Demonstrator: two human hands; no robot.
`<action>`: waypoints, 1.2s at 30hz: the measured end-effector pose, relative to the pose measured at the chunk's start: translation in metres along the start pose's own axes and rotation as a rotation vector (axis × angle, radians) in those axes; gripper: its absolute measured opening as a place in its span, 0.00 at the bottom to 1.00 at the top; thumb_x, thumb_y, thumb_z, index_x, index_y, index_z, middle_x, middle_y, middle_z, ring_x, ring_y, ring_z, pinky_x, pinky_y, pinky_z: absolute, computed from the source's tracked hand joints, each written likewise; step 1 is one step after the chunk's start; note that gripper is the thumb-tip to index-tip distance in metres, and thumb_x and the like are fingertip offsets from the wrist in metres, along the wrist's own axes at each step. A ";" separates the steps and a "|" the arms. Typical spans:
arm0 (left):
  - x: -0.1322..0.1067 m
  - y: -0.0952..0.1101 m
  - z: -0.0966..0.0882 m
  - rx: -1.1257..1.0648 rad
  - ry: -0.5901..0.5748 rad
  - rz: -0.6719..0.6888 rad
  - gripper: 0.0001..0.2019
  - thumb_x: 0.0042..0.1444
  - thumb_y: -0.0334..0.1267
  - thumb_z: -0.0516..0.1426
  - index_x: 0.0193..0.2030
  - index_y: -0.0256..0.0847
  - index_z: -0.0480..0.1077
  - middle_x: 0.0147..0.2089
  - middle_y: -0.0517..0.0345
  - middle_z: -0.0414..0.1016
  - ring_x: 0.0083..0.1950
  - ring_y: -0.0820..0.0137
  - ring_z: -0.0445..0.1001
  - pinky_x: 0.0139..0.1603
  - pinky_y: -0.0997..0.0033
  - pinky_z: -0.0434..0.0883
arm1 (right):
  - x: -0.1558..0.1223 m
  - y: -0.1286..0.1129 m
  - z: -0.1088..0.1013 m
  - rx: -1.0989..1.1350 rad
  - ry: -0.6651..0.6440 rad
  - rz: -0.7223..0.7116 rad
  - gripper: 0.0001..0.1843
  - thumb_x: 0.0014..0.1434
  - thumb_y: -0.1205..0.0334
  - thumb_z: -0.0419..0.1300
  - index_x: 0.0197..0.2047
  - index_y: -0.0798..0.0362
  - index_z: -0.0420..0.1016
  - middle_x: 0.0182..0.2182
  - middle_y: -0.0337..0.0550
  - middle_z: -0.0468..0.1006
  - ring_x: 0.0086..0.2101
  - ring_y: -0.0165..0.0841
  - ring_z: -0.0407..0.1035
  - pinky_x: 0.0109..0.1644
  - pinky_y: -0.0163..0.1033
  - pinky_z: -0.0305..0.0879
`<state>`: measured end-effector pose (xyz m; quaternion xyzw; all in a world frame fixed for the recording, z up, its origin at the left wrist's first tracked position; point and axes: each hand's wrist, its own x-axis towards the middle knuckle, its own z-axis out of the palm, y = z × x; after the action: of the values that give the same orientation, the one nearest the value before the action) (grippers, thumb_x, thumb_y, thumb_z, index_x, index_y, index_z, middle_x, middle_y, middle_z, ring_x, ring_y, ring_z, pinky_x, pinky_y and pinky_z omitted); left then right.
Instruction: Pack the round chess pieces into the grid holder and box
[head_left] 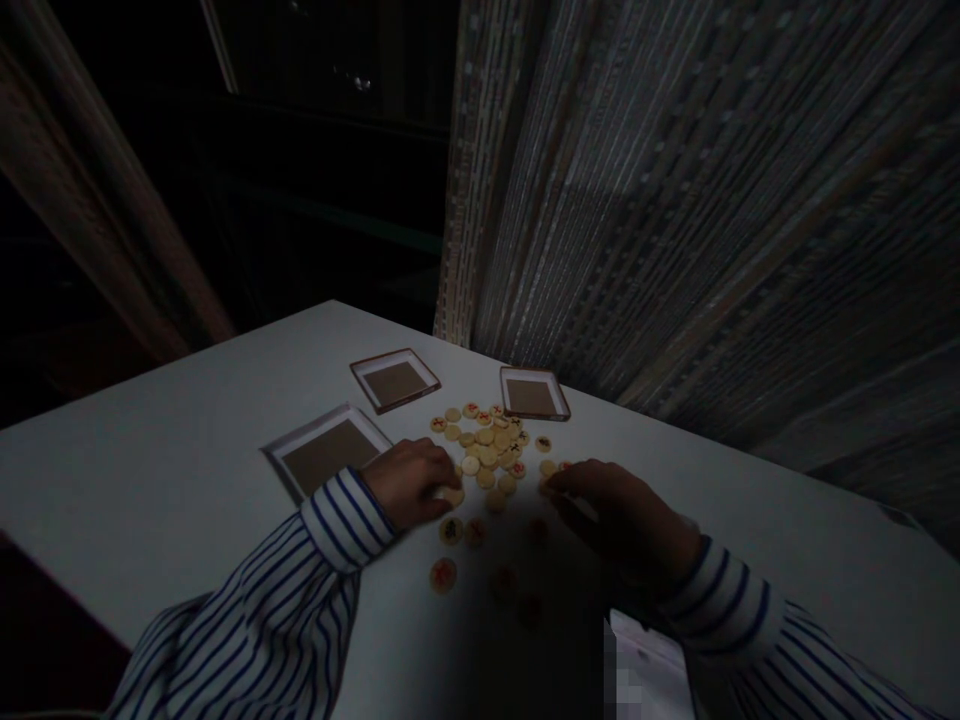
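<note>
Fingers (444, 468) of the left hand (409, 485) curl over a pale round disc (453, 496); the right hand (630, 510) reaches another disc, whether pinched cannot be told. Similar cream discs (487, 456), some marked red or black, lie scattered between them on the white counter (787, 550), near three shallow, brown-bottomed rectangular trays (395, 383).

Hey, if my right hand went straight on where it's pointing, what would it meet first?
A pale disc close by your right hand likely comes first, then the scattered discs beyond it; the dim light makes depth hard to judge.
</note>
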<state>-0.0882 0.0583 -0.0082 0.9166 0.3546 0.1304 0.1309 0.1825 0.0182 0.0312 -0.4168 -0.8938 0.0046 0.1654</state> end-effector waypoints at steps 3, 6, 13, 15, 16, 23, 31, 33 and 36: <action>0.001 0.001 0.002 0.020 0.006 0.031 0.12 0.49 0.35 0.56 0.40 0.44 0.74 0.41 0.55 0.75 0.43 0.65 0.68 0.42 0.66 0.63 | 0.000 -0.002 0.000 0.014 0.011 -0.016 0.10 0.55 0.66 0.52 0.39 0.53 0.73 0.34 0.45 0.78 0.33 0.34 0.72 0.36 0.39 0.66; 0.000 0.003 0.002 0.048 0.019 0.057 0.12 0.51 0.35 0.55 0.41 0.45 0.73 0.42 0.56 0.74 0.44 0.65 0.67 0.42 0.66 0.62 | -0.001 -0.006 0.002 -0.001 0.012 -0.031 0.09 0.55 0.66 0.53 0.38 0.53 0.73 0.32 0.45 0.78 0.31 0.33 0.71 0.34 0.39 0.66; 0.000 0.009 0.000 0.145 -0.006 0.033 0.11 0.52 0.35 0.53 0.41 0.45 0.74 0.35 0.54 0.69 0.39 0.65 0.65 0.36 0.67 0.62 | -0.004 -0.015 0.004 -0.064 -0.018 -0.037 0.09 0.55 0.66 0.53 0.37 0.53 0.73 0.32 0.45 0.78 0.31 0.34 0.71 0.34 0.41 0.67; 0.000 0.007 0.001 0.170 -0.002 0.029 0.12 0.52 0.35 0.54 0.42 0.45 0.73 0.34 0.55 0.68 0.38 0.66 0.64 0.36 0.67 0.62 | -0.005 -0.017 0.003 -0.068 -0.029 -0.037 0.09 0.55 0.66 0.53 0.38 0.52 0.73 0.32 0.45 0.78 0.31 0.34 0.71 0.35 0.41 0.66; 0.000 0.006 0.002 0.184 0.001 0.028 0.12 0.51 0.35 0.55 0.42 0.45 0.73 0.34 0.55 0.67 0.38 0.66 0.63 0.35 0.67 0.62 | -0.005 -0.017 0.003 -0.067 -0.034 -0.037 0.10 0.55 0.66 0.53 0.38 0.52 0.73 0.32 0.45 0.78 0.32 0.34 0.71 0.35 0.41 0.66; 0.000 0.003 0.005 0.232 -0.018 0.011 0.14 0.50 0.35 0.56 0.44 0.46 0.72 0.35 0.54 0.67 0.38 0.65 0.63 0.34 0.67 0.62 | -0.005 -0.019 0.001 -0.075 -0.065 -0.035 0.09 0.55 0.66 0.53 0.38 0.53 0.73 0.32 0.45 0.78 0.32 0.34 0.71 0.35 0.40 0.66; -0.001 0.003 0.005 0.094 0.020 0.037 0.12 0.55 0.39 0.51 0.44 0.43 0.70 0.38 0.53 0.67 0.39 0.65 0.63 0.38 0.67 0.62 | -0.011 -0.016 0.005 -0.068 -0.081 -0.064 0.09 0.57 0.66 0.52 0.38 0.53 0.73 0.32 0.45 0.77 0.33 0.33 0.71 0.35 0.38 0.65; -0.001 0.002 0.004 -0.004 0.048 0.062 0.13 0.55 0.39 0.51 0.45 0.42 0.70 0.38 0.52 0.68 0.41 0.65 0.63 0.41 0.66 0.63 | -0.012 -0.016 0.005 -0.059 -0.084 -0.067 0.10 0.57 0.66 0.52 0.38 0.53 0.73 0.32 0.45 0.77 0.33 0.33 0.71 0.36 0.38 0.65; -0.001 0.000 0.001 -0.133 0.095 0.100 0.14 0.56 0.39 0.50 0.47 0.41 0.69 0.42 0.51 0.69 0.44 0.64 0.64 0.47 0.63 0.62 | -0.011 -0.016 0.005 -0.057 -0.101 -0.065 0.10 0.57 0.66 0.51 0.38 0.53 0.73 0.32 0.46 0.77 0.34 0.33 0.71 0.37 0.39 0.66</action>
<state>-0.0885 0.0578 -0.0096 0.9151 0.3049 0.2034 0.1681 0.1759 -0.0002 0.0259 -0.3916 -0.9137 -0.0050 0.1085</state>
